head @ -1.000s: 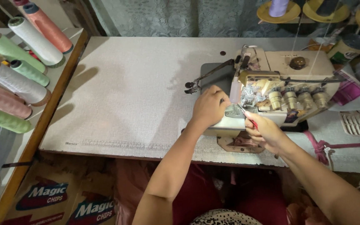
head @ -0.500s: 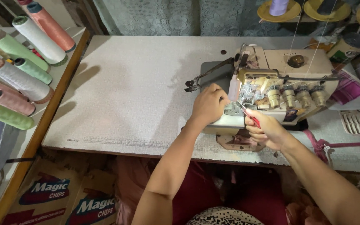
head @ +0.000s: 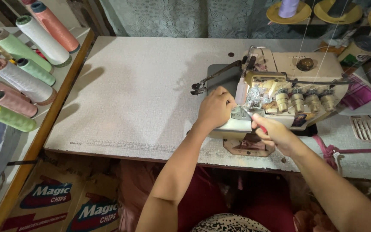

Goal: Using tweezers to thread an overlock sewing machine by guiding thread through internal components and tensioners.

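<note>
Right of centre in the frame, a cream overlock sewing machine stands on the pale textured counter. The left hand rests on the machine's front left corner, fingers curled down and closed against the area beside the needle; what lies under them is hidden by the hand. The right hand sits just below and right of it, fingers pinched narrow around a slim tool with a red handle, whose metal tip points up-left toward the lit needle area and ends just beside the left hand. Whether the tip touches the machine cannot be told.

Four thread tension knobs stand in a row along the machine's face, right of both hands. Threads rise from the machine toward yellow cone stands along the top edge of the frame.

At the left edge, large thread cones in green, white, pink and orange lie on a wooden shelf, well apart from the hands. Printed cardboard boxes sit at the lower left, below the counter edge. A white ribbed plastic piece lies on the counter at far right.
</note>
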